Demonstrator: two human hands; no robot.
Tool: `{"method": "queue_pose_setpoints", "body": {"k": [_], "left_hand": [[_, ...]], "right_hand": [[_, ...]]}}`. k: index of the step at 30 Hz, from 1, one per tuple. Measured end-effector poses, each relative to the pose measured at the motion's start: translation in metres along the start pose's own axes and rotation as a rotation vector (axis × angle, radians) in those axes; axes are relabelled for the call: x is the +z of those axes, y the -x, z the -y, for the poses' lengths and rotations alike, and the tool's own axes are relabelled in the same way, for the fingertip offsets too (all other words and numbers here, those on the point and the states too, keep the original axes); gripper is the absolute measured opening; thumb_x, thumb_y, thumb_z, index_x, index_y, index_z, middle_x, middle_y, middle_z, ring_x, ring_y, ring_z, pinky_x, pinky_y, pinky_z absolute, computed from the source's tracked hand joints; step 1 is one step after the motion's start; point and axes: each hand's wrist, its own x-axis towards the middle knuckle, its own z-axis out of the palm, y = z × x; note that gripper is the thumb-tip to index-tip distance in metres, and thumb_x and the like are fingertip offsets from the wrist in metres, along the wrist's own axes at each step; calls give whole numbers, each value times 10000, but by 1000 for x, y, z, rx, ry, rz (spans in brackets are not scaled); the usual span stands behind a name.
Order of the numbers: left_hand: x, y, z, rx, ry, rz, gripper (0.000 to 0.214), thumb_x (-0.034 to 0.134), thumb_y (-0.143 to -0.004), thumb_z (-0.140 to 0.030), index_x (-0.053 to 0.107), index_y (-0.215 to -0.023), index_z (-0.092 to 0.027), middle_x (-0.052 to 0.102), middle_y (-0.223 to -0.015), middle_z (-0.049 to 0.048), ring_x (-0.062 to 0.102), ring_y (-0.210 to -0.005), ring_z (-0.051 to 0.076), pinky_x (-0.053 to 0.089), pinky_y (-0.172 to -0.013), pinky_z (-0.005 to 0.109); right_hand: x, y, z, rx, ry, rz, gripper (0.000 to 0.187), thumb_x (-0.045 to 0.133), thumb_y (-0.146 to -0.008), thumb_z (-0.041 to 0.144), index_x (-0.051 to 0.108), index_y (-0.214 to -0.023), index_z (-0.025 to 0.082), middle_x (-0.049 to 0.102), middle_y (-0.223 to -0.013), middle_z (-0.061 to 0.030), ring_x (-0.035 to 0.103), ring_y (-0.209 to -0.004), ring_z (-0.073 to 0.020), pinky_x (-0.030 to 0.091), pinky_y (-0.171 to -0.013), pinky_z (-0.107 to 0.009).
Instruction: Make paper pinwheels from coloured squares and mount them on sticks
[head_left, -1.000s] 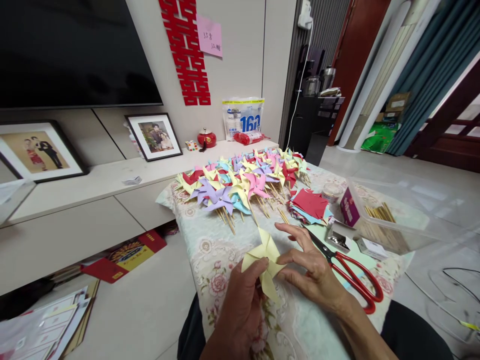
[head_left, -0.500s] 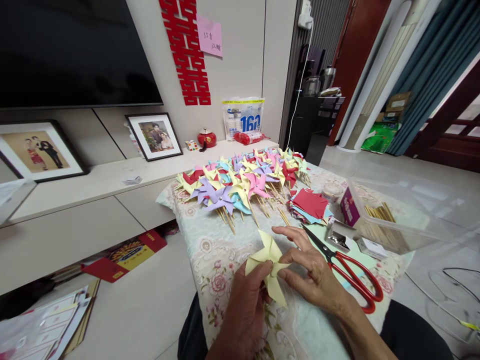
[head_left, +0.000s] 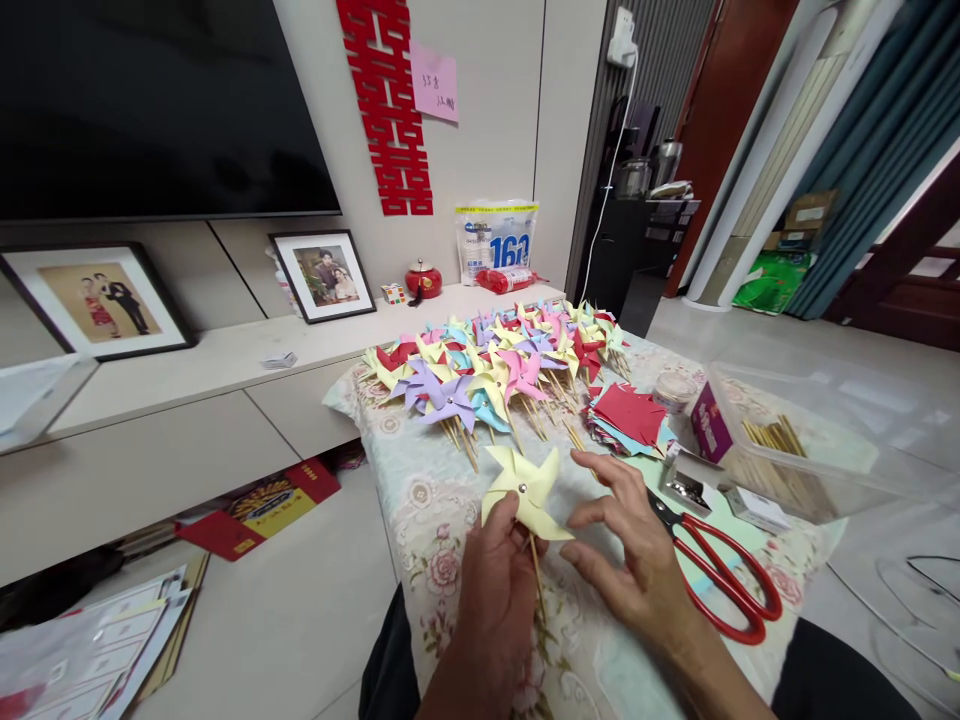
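Note:
A pale yellow paper pinwheel [head_left: 538,497] with a silver pin at its centre is held over the near part of the table. My left hand [head_left: 499,580] is closed on it, thumb in front near the pin, and the thin wooden stick [head_left: 538,580] runs down beside the fingers. My right hand [head_left: 626,545] is just right of the pinwheel, fingers apart and bent, with nothing seen in it. Red-handled scissors [head_left: 724,575] lie to the right, their blades partly hidden behind my right hand. Beyond are many finished pinwheels [head_left: 450,400] in several colours.
A stack of coloured paper pieces [head_left: 628,415] lies right of the pinwheels. Near it are a small open box of pins [head_left: 688,488], a white box [head_left: 757,508] and a clear plastic bin [head_left: 825,490] holding sticks. A flowered cloth [head_left: 431,520] covers the table.
The pinwheel has turned, so its pin and stick now show. My right hand has come away from its edge and opened. The view has shifted slightly.

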Motion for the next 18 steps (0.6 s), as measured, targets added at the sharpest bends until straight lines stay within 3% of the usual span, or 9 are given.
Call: {"method": "queue_pose_setpoints", "body": {"k": [2, 5, 10, 15, 18], "left_hand": [[7, -6, 5, -43, 52, -7, 200, 695, -788, -250, 731, -982, -217, 752, -999, 88, 695, -921, 241, 546, -725, 286], [24, -18, 12, -231, 375, -115, 201, 583, -863, -268, 710, -970, -154, 750, -969, 99, 701, -824, 188, 520, -608, 231], [42, -15, 12, -242, 499, -154, 179, 528, -876, -154, 705, -884, -134, 750, -861, 86, 702, -785, 153, 562, -694, 230], [35, -8, 20, -252, 470, -85, 127, 616, -809, -125, 715, -872, -175, 748, -836, 48, 693, -761, 152, 567, -684, 236], [23, -9, 21, -258, 417, -62, 170, 715, -765, -178, 715, -933, -200, 763, -975, 56, 699, -821, 177, 579, -762, 300]], "right_hand": [[6, 0, 5, -23, 64, 21, 76, 664, -873, 235, 606, -919, 221, 473, -1459, -119, 405, -1329, -360, 364, -1043, -551], [13, 1, 8, 0, 136, 21, 115, 676, -857, 221, 593, -935, 217, 468, -1456, -129, 390, -1324, -371, 374, -1029, -563], [17, 3, 3, 41, 185, 18, 84, 658, -881, 225, 591, -931, 217, 490, -1433, -132, 401, -1308, -371, 391, -1016, -579], [16, 4, -4, 27, 166, 7, 71, 598, -913, 152, 577, -908, 219, 509, -1407, -120, 398, -1309, -351, 395, -1013, -584], [12, 3, -7, 19, 142, 32, 104, 567, -924, 120, 573, -887, 217, 499, -1409, -117, 391, -1319, -347, 401, -1009, -584]]}}
